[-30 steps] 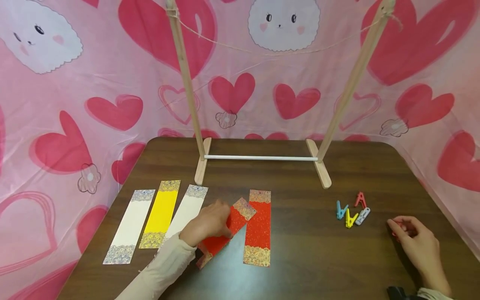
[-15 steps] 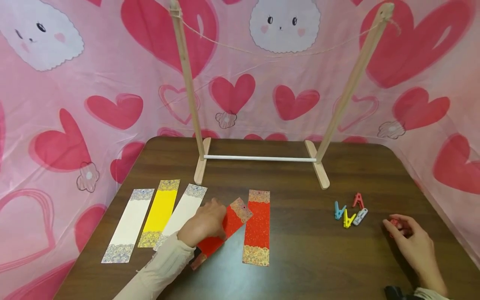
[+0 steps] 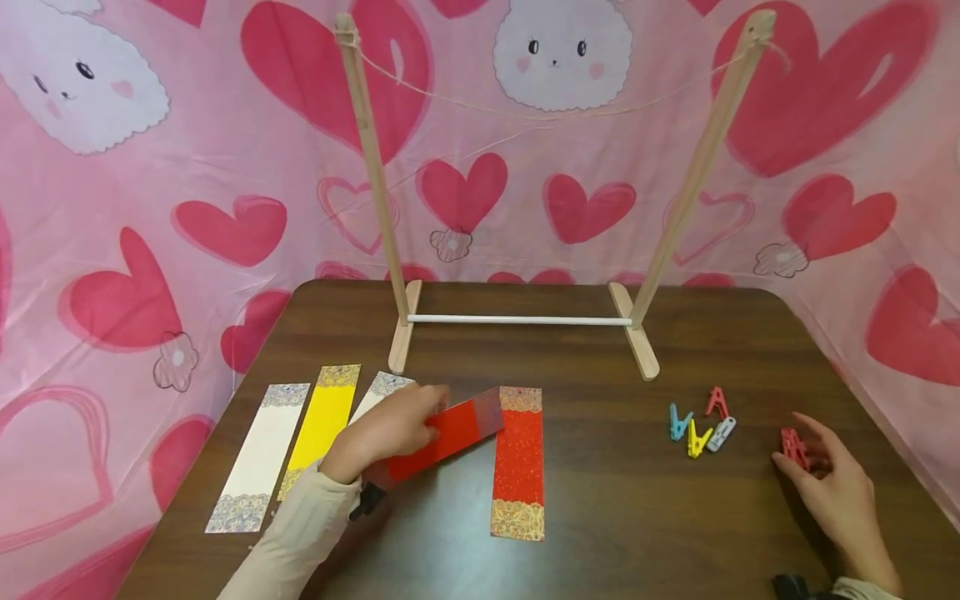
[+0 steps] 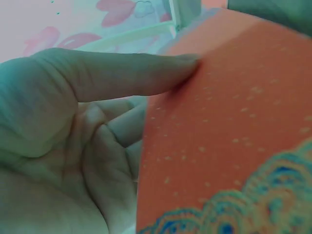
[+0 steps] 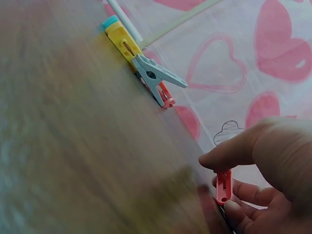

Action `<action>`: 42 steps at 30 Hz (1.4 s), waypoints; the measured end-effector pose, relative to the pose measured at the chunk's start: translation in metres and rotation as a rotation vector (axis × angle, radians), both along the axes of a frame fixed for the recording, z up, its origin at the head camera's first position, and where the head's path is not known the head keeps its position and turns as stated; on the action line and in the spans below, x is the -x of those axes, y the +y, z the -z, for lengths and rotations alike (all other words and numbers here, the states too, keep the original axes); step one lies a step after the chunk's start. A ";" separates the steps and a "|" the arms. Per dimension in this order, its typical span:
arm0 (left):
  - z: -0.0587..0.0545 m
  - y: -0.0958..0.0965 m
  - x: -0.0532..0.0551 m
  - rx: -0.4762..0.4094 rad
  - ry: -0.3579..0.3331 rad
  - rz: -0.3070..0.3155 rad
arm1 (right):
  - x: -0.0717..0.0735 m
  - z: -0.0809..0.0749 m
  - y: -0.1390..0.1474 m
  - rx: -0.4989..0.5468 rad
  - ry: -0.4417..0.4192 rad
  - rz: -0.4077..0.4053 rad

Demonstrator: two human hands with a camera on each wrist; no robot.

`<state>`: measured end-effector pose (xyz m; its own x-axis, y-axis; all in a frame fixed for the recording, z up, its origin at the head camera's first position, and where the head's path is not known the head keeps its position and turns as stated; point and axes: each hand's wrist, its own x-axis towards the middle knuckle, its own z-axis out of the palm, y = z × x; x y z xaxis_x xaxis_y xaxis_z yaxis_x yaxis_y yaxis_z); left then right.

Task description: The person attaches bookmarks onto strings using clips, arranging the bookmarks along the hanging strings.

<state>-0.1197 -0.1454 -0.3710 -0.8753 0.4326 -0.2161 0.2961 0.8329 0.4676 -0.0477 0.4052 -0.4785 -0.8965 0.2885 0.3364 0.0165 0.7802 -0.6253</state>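
My left hand [image 3: 392, 433] grips a red paper strip [image 3: 454, 430] with patterned ends, thumb on one face and fingers behind. The strip slants and looks raised at its near side; its far end overlaps a second red strip [image 3: 519, 458] lying on the table. In the left wrist view the thumb presses on the held strip [image 4: 219, 112]. At the right, my right hand [image 3: 838, 479] pinches a red clothespin [image 3: 793, 448] between thumb and fingers, close to the tabletop. Several clothespins lie left of that hand: blue [image 3: 679, 422], yellow [image 3: 698, 438], red [image 3: 717, 402] and white [image 3: 722, 434].
On the left lie a white strip [image 3: 255, 458], a yellow strip [image 3: 322, 433] and another white strip [image 3: 381, 390], partly hidden by my left hand. Behind stands a wooden frame [image 3: 378, 183] with a string [image 3: 525, 112] slung between its posts and a white bar [image 3: 521, 319] low down.
The held red strip has come up off the table and swung to a flatter slant, as my left hand shifted left. The clothespin in my right hand now shows more and stands more upright.
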 end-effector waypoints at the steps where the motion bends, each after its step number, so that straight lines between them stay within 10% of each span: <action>1: -0.001 -0.002 0.001 -0.019 0.017 -0.005 | 0.000 0.000 0.000 0.007 -0.014 0.011; 13: -0.015 -0.011 0.003 -0.295 0.127 -0.063 | -0.004 -0.004 -0.004 0.062 -0.116 0.153; 25: -0.028 -0.026 0.019 -0.467 0.341 -0.024 | 0.019 -0.038 -0.042 0.010 0.087 0.041; 31: -0.033 -0.036 0.027 -0.482 0.433 -0.069 | 0.031 -0.073 -0.066 -0.040 0.353 -0.085; 42: -0.047 -0.055 0.034 -0.517 0.486 -0.124 | 0.051 -0.128 -0.104 -0.142 0.574 -0.299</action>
<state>-0.1535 -0.2002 -0.3244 -0.8699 0.2655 0.4157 0.4885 0.5812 0.6509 -0.0984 0.3010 -0.3508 -0.5983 -0.0276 0.8008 -0.5189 0.7749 -0.3610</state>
